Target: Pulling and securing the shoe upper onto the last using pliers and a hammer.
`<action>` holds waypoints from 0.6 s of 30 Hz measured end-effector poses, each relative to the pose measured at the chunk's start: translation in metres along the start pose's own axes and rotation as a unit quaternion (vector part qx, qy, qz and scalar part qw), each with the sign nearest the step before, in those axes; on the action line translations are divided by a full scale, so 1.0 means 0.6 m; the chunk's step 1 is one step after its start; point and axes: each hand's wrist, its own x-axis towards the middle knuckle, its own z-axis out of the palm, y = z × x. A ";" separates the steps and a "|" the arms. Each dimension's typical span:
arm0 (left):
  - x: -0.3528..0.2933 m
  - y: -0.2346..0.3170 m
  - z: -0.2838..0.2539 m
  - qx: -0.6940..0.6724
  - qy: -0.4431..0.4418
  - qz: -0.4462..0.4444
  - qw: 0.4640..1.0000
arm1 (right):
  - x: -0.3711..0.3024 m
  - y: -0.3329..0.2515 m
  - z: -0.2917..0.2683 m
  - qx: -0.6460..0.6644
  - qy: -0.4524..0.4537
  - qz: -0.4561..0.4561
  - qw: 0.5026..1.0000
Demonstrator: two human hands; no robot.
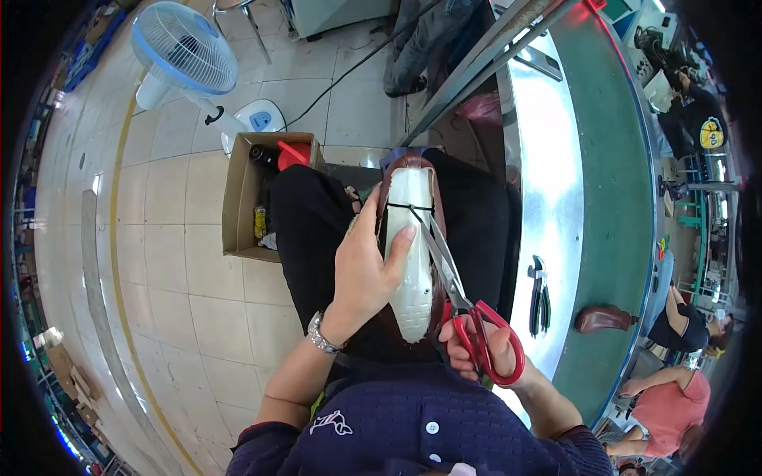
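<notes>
A brown leather shoe upper [408,162] on a white shoe last [413,305] rests sole side up over my lap. A thin black cord [402,206] runs across the last and looks knotted in the middle. My left hand [363,270] grips the shoe from its left side, thumb pressed on the white surface. In my right hand [482,349] are red-handled scissors [451,279], fingers through the loops. Their blades point up along the last, slightly parted, with the tips at the cord; whether the cord lies between them I cannot tell.
Black-handled pliers [539,297] lie on the metal ledge [548,198] at my right. Beyond it, a green belt [607,238] carries another brown shoe [606,319]. A cardboard box [238,198] stands by my left knee, near a fan [186,47]. Several people are at right; another person's legs [429,40] stand ahead.
</notes>
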 end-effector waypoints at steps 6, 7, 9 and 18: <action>0.000 -0.006 0.003 -0.063 0.003 -0.016 0.998 | 0.040 0.001 0.014 0.037 0.016 -0.021 0.999; 0.001 -0.009 0.003 -0.062 0.003 -0.016 0.998 | 0.045 0.002 0.016 0.006 0.026 -0.035 0.999; 0.003 -0.016 0.001 -0.039 -0.004 -0.008 0.999 | 0.051 0.004 0.029 0.008 0.048 -0.064 0.997; 0.031 0.037 -0.008 0.232 0.100 0.194 0.948 | 0.002 0.022 -0.062 -0.049 0.201 -0.189 0.960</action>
